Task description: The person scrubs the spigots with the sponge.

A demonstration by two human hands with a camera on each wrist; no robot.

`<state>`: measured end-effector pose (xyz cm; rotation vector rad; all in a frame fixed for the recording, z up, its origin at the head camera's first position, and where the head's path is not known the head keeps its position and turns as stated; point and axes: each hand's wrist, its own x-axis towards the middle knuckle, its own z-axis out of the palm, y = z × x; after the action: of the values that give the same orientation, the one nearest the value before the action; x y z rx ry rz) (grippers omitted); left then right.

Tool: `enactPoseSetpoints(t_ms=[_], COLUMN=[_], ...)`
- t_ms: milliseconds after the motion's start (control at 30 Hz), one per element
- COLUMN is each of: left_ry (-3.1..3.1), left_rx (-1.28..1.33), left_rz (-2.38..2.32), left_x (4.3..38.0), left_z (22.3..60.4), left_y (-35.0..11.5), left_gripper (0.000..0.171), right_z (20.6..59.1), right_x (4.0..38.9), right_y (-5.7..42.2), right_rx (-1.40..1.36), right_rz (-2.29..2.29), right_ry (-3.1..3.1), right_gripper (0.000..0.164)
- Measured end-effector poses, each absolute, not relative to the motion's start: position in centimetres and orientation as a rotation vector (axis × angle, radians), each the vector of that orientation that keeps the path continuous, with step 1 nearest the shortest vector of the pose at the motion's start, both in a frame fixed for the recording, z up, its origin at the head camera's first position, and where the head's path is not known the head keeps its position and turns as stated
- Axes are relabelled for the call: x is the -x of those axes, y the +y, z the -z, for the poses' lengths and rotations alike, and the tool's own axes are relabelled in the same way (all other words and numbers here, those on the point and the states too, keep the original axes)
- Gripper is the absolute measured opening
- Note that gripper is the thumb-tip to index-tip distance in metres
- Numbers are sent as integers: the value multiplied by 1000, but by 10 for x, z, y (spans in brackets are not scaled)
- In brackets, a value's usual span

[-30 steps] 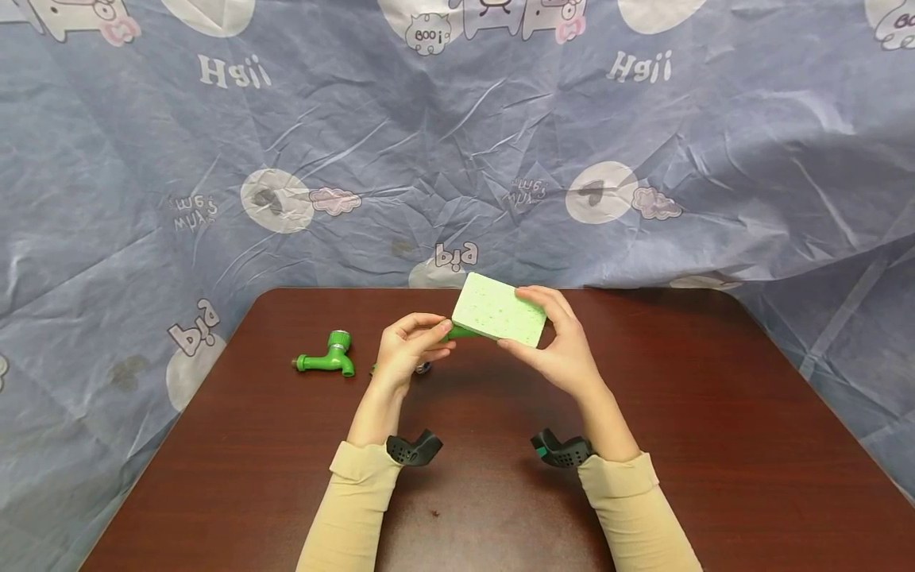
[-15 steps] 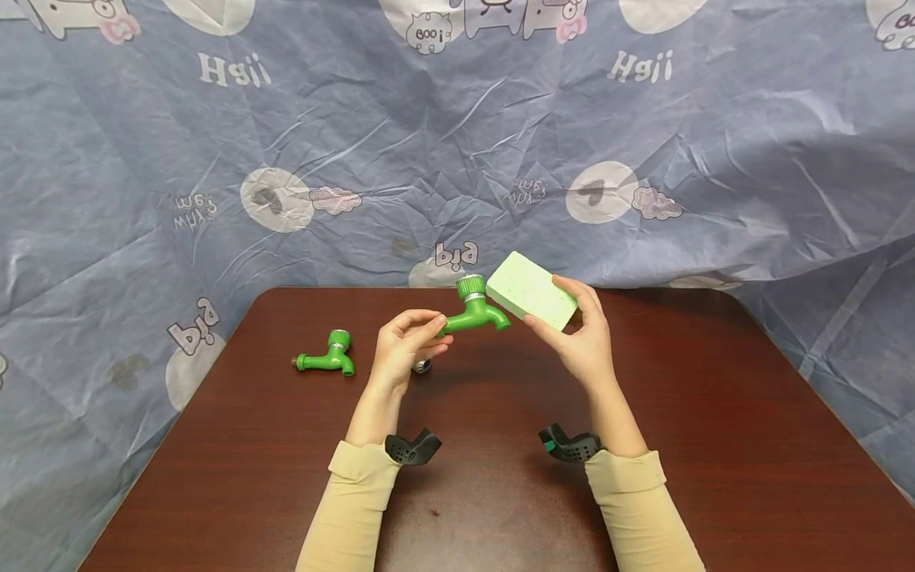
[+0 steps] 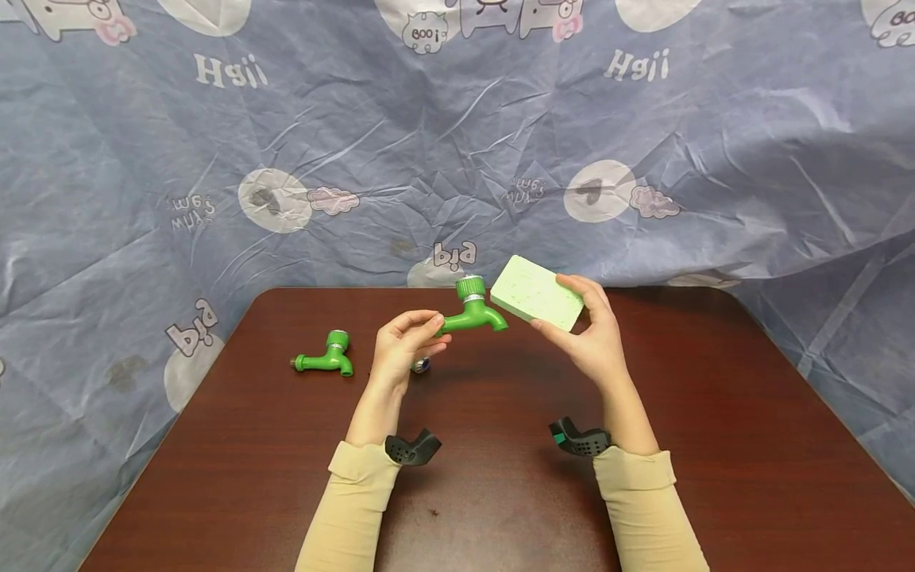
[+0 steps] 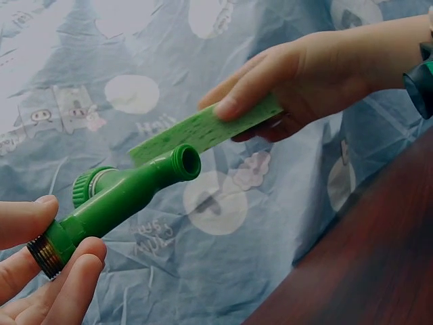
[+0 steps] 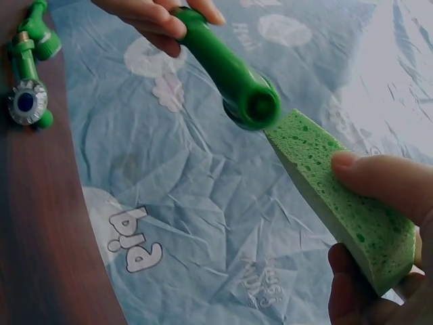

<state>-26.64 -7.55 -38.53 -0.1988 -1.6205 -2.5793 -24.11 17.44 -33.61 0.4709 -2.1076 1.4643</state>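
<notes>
Two green things hang above the bench (image 3: 486,477): a tap (image 3: 474,318), pinched near its threaded end by the fingers of the left hand (image 3: 402,347), its length running toward the sponge (image 3: 536,294) that the right hand (image 3: 596,340) pinches just beside.

Pale yellow sleeves (image 3: 341,516) with turned-back cuffs (image 3: 363,464); black, angular, perforated wrist pieces (image 3: 413,450); a green patch (image 3: 559,438) on the right one.
</notes>
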Motion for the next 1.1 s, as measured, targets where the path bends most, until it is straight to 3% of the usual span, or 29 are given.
enactPoseSetpoints(t_ms=[433, 833, 1100], left_ry=[-1561, -1588, -1578], left_rx=[45, 67, 40], left_rz=[2560, 2545, 2543], left_x=[268, 269, 269], left_z=[384, 386, 385], left_y=[-81, -78, -79], left_gripper=[18, 17, 20], right_z=[332, 335, 336], right_x=[237, 238, 238], right_y=[180, 165, 170], right_rx=[-530, -663, -592], right_rz=[-1393, -1520, -1473], right_ry=[-2176, -2172, -2207], right_gripper=[60, 61, 61])
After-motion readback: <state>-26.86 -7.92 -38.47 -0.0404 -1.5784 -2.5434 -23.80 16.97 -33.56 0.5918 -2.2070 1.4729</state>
